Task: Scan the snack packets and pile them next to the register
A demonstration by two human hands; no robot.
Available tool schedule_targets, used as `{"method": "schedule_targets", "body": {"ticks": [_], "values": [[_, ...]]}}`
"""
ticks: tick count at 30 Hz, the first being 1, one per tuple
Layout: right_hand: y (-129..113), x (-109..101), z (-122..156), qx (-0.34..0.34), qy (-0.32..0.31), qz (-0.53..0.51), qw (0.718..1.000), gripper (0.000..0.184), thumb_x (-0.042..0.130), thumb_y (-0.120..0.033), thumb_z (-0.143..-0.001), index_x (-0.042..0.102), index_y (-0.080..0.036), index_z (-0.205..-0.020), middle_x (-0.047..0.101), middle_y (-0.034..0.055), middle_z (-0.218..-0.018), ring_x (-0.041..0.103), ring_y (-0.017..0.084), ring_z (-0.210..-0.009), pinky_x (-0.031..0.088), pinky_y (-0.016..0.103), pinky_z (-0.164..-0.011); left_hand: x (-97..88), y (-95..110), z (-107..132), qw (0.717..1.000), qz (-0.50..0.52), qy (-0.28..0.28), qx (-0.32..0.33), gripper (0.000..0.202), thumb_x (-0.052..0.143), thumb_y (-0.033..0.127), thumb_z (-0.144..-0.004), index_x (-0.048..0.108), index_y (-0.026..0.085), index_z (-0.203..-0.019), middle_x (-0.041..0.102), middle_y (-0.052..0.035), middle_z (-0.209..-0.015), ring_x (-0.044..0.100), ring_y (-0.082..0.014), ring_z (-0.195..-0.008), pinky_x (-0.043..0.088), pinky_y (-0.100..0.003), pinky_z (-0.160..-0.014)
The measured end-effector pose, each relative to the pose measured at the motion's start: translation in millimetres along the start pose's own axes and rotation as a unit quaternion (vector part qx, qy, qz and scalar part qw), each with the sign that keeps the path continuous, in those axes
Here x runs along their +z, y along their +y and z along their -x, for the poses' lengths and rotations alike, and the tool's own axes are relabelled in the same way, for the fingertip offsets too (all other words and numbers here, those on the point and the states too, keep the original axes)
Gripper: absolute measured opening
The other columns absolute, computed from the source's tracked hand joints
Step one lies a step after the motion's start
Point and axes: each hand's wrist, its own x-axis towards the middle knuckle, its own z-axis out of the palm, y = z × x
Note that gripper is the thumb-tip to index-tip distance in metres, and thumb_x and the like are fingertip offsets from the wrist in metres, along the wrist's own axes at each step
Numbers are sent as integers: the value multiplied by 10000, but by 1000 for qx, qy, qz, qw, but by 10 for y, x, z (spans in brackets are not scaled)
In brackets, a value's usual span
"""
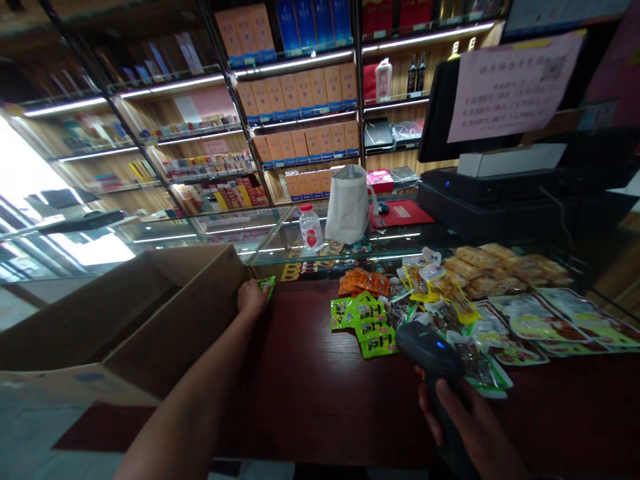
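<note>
The left hand point(251, 297) reaches forward across the dark red tabletop point(310, 387) and its grip is closed on a small green packet point(267, 287), pinched at the far edge of the tabletop, right against the corner of the open cardboard box point(150, 320). The packet pokes out just past the fingers, touching the box's side or nearly so — I cannot tell which.

The right hand point(470, 427) sits near the lower edge of the view, its grip wrapped around the handle of a black barcode scanner point(430, 350). The scanner's head points forward and shows a small blue light on top.

Taking the scanner as the landmark: just beyond its head lies a fanned stack of green snack packets point(367, 323), and past those a bunch of orange packets point(364, 281). To the right of the scanner spreads a loose heap of mixed snack bags point(500, 313) — yellow, clear and pale green ones — some overlapping and 1 white-edged bag lying right beside the scanner. Further back from the scanner, on the glass counter point(280, 243), stand a small plastic bottle point(311, 228) with a red label and a white bag point(349, 203), side by side. Far right of them sits a black register point(505, 193) with a pink notice point(513, 87) hanging above it.
</note>
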Motion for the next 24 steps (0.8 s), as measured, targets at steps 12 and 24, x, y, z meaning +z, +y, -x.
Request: {"method": "schedule_targets", "body": {"ticks": [12,24], "values": [[-143,157,-27,-35,-13,24,999,558,541,-736,-821,617,-184,-814,595,13,-600,509,127,-486,427,253,-508,50,156,-199,984,-156,-80,16,268,471,173,-877,681,40,-977,702,-285,-1022,676,-342,-976,493,-364,-761],[-1,356,-163,-25,-4,-55,998,506,662,-643,-793,607,-171,-968,658,23,-677,463,103,-408,352,237,-430,-417,430,1403,992,16,-17,120,366,511,283,-906,653,234,-1240,744,-119,-936,689,-284,-831,462,-315,-745]]}}
